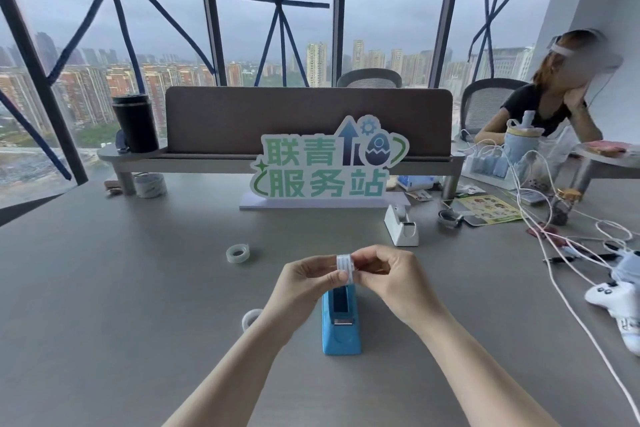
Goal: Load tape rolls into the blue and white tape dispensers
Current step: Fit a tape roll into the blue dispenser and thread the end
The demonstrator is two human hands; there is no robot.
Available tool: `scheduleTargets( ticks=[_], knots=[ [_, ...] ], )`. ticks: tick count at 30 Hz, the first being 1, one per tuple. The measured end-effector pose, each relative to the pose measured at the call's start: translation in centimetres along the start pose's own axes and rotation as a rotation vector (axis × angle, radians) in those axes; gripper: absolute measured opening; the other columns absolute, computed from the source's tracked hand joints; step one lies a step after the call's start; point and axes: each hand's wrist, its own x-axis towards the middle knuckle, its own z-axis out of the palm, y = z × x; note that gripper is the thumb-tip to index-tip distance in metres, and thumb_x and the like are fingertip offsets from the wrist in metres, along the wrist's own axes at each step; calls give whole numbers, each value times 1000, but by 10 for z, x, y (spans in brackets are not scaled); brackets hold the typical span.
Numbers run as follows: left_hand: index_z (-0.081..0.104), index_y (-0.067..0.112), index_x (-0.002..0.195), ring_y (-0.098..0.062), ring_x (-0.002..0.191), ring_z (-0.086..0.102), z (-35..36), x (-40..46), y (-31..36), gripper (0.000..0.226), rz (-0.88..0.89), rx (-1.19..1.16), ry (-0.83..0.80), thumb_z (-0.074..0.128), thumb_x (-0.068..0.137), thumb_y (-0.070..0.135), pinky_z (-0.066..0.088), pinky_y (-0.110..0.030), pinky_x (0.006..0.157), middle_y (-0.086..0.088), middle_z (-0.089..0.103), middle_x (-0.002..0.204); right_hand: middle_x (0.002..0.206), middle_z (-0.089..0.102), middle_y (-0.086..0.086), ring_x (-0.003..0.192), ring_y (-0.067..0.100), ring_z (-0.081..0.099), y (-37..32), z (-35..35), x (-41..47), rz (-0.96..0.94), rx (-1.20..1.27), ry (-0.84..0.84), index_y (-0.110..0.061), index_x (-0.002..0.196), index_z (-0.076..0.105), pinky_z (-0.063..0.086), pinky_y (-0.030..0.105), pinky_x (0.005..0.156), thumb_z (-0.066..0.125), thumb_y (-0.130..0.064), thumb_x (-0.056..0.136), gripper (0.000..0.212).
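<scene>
A blue tape dispenser (341,326) stands on the grey table in front of me, its slot empty. Just above its far end, my left hand (304,282) and my right hand (388,274) both pinch a small tape roll (345,265), held edge-on between the fingertips. A white tape dispenser (401,225) stands further back to the right, apparently with a roll in it. A clear tape roll (238,253) lies flat to the left. Another roll (251,317) peeks out from behind my left forearm.
A standing sign (325,163) with a white base is behind the work spot. A desk shelf (277,156) carries a black tumbler (135,123). White cables (561,253), a white game controller (614,295) and papers clutter the right. A person sits at the far right.
</scene>
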Motion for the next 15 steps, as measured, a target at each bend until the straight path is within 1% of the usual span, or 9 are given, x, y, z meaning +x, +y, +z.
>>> scheduleTargets(
  ticks=[3, 5, 7, 8, 10, 13, 14, 15],
  knots=[
    [68, 3, 102, -18, 82, 70, 0, 6, -7, 33, -14, 42, 76, 79, 71, 8, 55, -23, 76, -13, 76, 93, 81, 78, -3, 76, 15, 73, 5, -1, -1, 21, 6, 8, -24, 85, 76, 59, 37, 75, 83, -16, 73, 16],
    [67, 5, 96, -24, 86, 71, 0, 8, -12, 35, -22, 108, 113, 84, 67, 13, 56, -36, 84, -15, 76, 93, 79, 78, -2, 75, 16, 73, 8, 1, -1, 40, -1, 5, -22, 84, 76, 60, 37, 75, 83, -15, 73, 15],
    [67, 12, 91, -27, 88, 72, -1, 10, -17, 35, -20, 179, 131, 87, 64, 21, 56, -44, 87, -10, 77, 91, 77, 77, -2, 72, 14, 72, 10, 2, -1, 55, -18, 1, -19, 83, 76, 59, 35, 74, 83, -14, 72, 14],
    [68, 17, 89, -25, 89, 72, 0, 10, -19, 35, -15, 223, 133, 87, 62, 27, 56, -44, 86, -6, 77, 89, 76, 77, -2, 71, 12, 71, 12, 3, -1, 63, -27, -1, -19, 83, 76, 59, 34, 73, 83, -14, 72, 13],
    [67, 25, 85, -18, 86, 72, -1, 11, -19, 31, -7, 319, 146, 86, 63, 34, 57, -37, 82, 0, 77, 88, 76, 77, -3, 70, 11, 70, 13, 4, -1, 75, -41, -7, -20, 82, 76, 59, 33, 72, 83, -15, 72, 13],
    [69, 30, 86, -12, 75, 65, -4, 12, -17, 27, 5, 412, 134, 84, 66, 38, 54, -28, 74, 10, 73, 83, 78, 76, 1, 72, 16, 70, 19, 4, 3, 89, -23, -3, -21, 85, 74, 60, 37, 74, 83, -13, 71, 19],
    [70, 31, 86, -11, 74, 64, -6, 12, -16, 24, 8, 416, 118, 82, 67, 38, 54, -28, 75, 12, 73, 82, 79, 76, 2, 72, 16, 69, 20, 5, 4, 97, -12, -5, -23, 87, 73, 60, 39, 75, 83, -14, 70, 22],
    [70, 31, 87, -11, 77, 66, -8, 13, -15, 21, 9, 406, 102, 81, 69, 38, 56, -30, 78, 12, 74, 83, 79, 75, 2, 72, 15, 68, 23, 5, 6, 102, -6, -14, -26, 89, 73, 60, 42, 76, 83, -17, 69, 25]
  ],
)
